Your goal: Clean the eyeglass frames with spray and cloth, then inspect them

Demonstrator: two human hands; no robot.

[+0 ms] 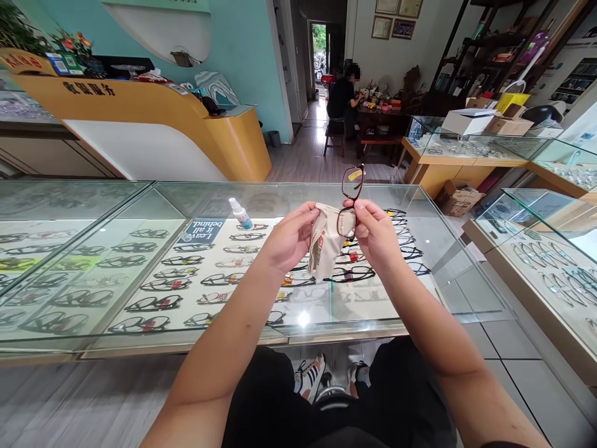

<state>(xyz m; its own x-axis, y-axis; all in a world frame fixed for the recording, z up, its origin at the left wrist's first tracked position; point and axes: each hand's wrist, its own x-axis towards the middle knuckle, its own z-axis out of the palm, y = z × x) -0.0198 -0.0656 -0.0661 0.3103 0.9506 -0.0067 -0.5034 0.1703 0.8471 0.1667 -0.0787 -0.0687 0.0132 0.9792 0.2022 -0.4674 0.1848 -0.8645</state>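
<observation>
Above the glass display counter (303, 330), my right hand (375, 227) grips a pair of dark red-framed eyeglasses (353, 183) near the bridge. The glasses stand on end, one lens above the other, and a yellow sticker shows on the upper lens. My left hand (296, 233) is closed on a beige cleaning cloth (326, 246), pinched at its top between thumb and fingers. The cloth hangs down and lies behind the lower lens. A small white spray bottle (240, 214) stands on the glass to the left of my left hand.
Rows of eyeglasses (153, 285) lie under the counter glass beside a blue printed card (204, 230). Another glass case (550, 261) stands at the right. A seated person (342, 96) works at a cluttered table in the back. An orange reception desk (237, 143) is behind the counter.
</observation>
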